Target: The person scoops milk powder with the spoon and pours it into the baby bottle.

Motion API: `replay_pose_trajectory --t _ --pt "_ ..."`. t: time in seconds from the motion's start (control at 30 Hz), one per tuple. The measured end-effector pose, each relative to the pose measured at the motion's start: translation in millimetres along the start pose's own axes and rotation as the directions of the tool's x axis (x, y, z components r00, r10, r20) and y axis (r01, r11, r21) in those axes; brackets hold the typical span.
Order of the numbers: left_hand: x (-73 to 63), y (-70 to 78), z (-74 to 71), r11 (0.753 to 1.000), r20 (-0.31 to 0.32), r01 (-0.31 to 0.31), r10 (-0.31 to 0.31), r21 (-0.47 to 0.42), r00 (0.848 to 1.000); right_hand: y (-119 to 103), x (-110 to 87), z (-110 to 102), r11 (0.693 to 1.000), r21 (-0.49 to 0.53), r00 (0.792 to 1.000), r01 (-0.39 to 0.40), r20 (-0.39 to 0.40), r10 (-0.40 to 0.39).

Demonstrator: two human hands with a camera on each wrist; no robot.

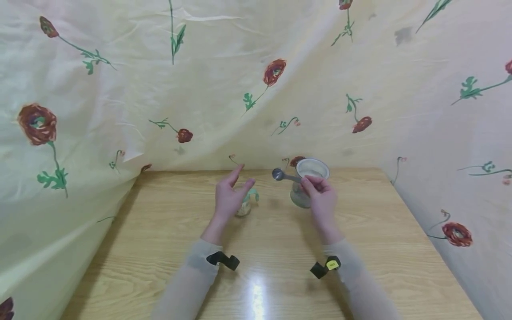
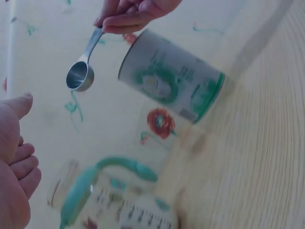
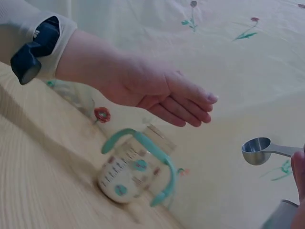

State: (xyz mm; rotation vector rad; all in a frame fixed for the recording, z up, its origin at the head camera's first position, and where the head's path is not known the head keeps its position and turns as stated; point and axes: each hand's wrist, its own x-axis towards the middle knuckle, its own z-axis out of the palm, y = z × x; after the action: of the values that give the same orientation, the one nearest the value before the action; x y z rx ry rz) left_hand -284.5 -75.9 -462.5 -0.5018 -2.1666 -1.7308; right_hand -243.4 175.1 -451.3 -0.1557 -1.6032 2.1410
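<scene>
My right hand (image 1: 323, 202) pinches the end of a metal measuring spoon's handle, and the spoon (image 1: 278, 174) points left in the air. In the left wrist view the inside of its bowl (image 2: 79, 76) shows bare metal. Behind and beside that hand stands an open can (image 1: 299, 198), with green markings visible in the left wrist view. My left hand (image 1: 230, 199) is raised with fingers extended and holds nothing. Beyond it, partly hidden in the head view, a clear baby bottle (image 3: 125, 172) with a teal handle stands upright, its top uncapped. The can's contents cannot be made out.
The wooden table (image 1: 168, 249) ends at the back against a pale cloth (image 1: 216, 89) printed with red flowers, which also hangs along both sides. Dark camera straps (image 1: 222, 259) sit on both sleeved wrists. Light glares off the table's front.
</scene>
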Motion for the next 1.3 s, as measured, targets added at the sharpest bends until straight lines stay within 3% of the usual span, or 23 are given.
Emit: replay_pose_trajectory --t 0.27,0.43,0.67,0.77,0.83,0.9,1.0,1.13,1.2,1.3 --pt "0.3 14.8 35.2 1.000 0.090 -0.024 0.023 0.012 0.996 -18.9 16.9 -31.2 0.998 0.055 0.998 0.015 -0.068 -0.011" --pt "3.4 15.5 53.1 0.998 0.158 -0.038 0.029 0.052 0.987 -27.1 24.5 -44.7 0.999 0.040 0.995 0.034 -0.092 -0.030" --pt "6.8 16.1 68.8 0.996 0.204 0.009 -0.027 0.091 0.979 -30.1 29.6 -54.1 0.999 -0.006 0.994 0.049 -0.095 -0.050" --pt "9.2 17.2 76.4 0.996 0.218 0.048 -0.062 0.072 0.974 -30.1 30.9 -57.4 0.995 -0.073 0.994 0.065 -0.083 -0.071" --pt "11.4 17.4 83.5 0.996 0.227 0.067 -0.079 0.060 0.971 -29.2 32.7 -60.7 0.975 -0.198 0.992 0.101 -0.059 -0.115" --pt "13.6 17.4 91.5 0.994 0.240 0.082 -0.096 0.069 0.966 -28.1 35.2 -63.6 0.922 -0.352 0.983 0.162 -0.022 -0.181" --pt "17.3 16.1 104.7 0.991 0.271 0.074 -0.101 0.108 0.957 -24.5 42.6 -66.7 0.802 -0.526 0.954 0.283 0.065 -0.293" --pt "21.6 14.7 119.8 0.984 0.305 0.044 -0.097 0.175 0.948 -19.6 54.3 -64.6 0.650 -0.610 0.884 0.453 0.217 -0.413" --pt "23.1 14.9 126.1 0.979 0.316 0.023 -0.088 0.205 0.945 -18.7 59.4 -62.1 0.559 -0.637 0.839 0.530 0.300 -0.453" --pt "24.6 16.1 133.3 0.971 0.310 -0.009 -0.068 0.240 0.948 -19.6 65.3 -57.5 0.432 -0.655 0.774 0.620 0.423 -0.471"
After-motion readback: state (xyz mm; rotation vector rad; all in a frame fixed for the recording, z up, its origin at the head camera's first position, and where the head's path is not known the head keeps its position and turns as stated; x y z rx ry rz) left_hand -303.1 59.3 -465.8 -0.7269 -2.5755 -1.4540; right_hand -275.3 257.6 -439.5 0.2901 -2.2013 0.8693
